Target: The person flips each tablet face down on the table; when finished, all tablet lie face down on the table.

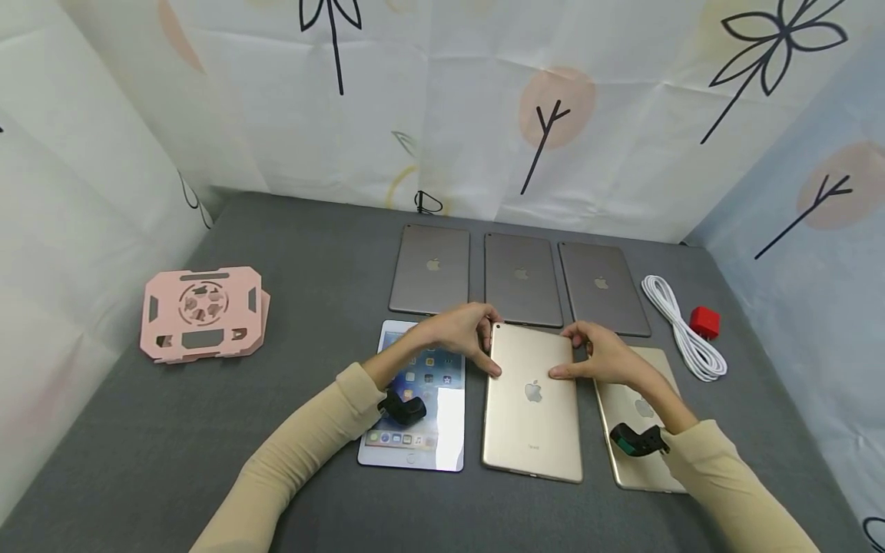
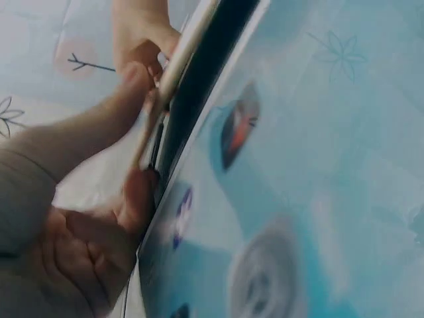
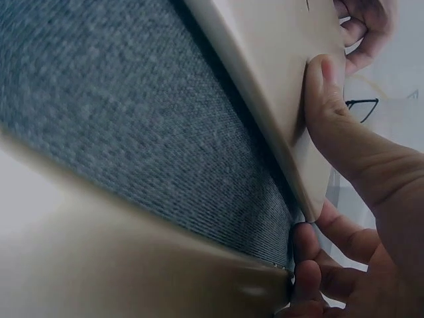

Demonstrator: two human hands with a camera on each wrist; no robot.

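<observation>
A gold tablet (image 1: 528,430) lies back side up, its apple logo showing. My left hand (image 1: 465,334) grips its far left corner, the thumb on the back. At the far right corner my right hand (image 1: 603,355) pinches the same tablet, thumb on top and fingers at the edge (image 3: 311,179). Whether its far edge is lifted I cannot tell. Under my left forearm a white tablet (image 1: 445,430) lies face up with its screen lit; that screen (image 2: 298,192) fills much of the left wrist view. A second gold tablet (image 1: 643,472) lies partly beneath my right forearm.
Behind the hands, three grey tablets, left (image 1: 430,280), middle (image 1: 522,292) and right (image 1: 604,299), lie back up in a row. A coiled white cable (image 1: 681,330) and a red charger plug (image 1: 704,322) sit right. Pink stacked plates (image 1: 238,307) lie far left on grey cloth (image 1: 318,307).
</observation>
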